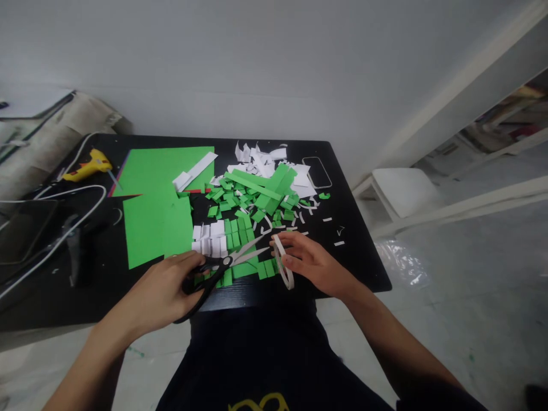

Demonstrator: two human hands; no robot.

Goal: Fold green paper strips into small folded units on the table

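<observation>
My left hand (165, 288) is closed round the black handles of a pair of scissors (222, 265), whose blades are parted and point right toward my right hand. My right hand (310, 260) pinches a thin white paper strip (283, 261) that stands nearly upright at the table's front edge. Between and behind the hands lie rows of small green and white paper pieces (222, 240). Farther back is a heap of green scraps and strips (257, 194) with white offcuts (261, 157).
Large green paper sheets (158, 211) cover the left middle of the black table (355, 251). A yellow glue gun (88, 165) with white cables lies at the far left. A phone (317, 171) lies face down at the back right. A white stool (406, 191) stands to the right.
</observation>
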